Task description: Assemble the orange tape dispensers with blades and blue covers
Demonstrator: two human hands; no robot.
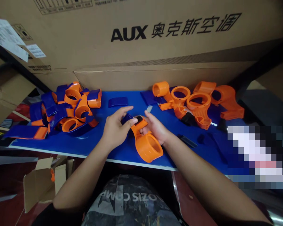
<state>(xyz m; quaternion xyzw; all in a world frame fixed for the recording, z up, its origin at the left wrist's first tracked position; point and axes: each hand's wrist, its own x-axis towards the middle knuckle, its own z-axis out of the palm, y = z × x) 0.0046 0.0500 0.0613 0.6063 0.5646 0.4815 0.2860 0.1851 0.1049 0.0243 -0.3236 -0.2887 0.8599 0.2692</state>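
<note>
Over the middle of the table both hands work at an orange tape dispenser frame [148, 147], its round hub hanging toward the table's front edge. My right hand [157, 128] is wrapped round the frame's narrow end from the right, partly hidden behind it. My left hand [116, 127] pinches a dark blue piece [126, 118] with the thumb on top, its tip beside a small black part [139, 119] at the frame's end. Whether the blue piece touches the frame is hard to see. A small grey strip [149, 109] shows just beyond my right fingertips.
On the left of the blue table [96, 146] lies a heap of orange-and-blue tape dispensers [72, 124]. Several orange frames [199, 102] lie at the right. A blue cover [118, 101] and a dark strip [187, 141] lie apart. A large cardboard box [132, 53] stands behind.
</note>
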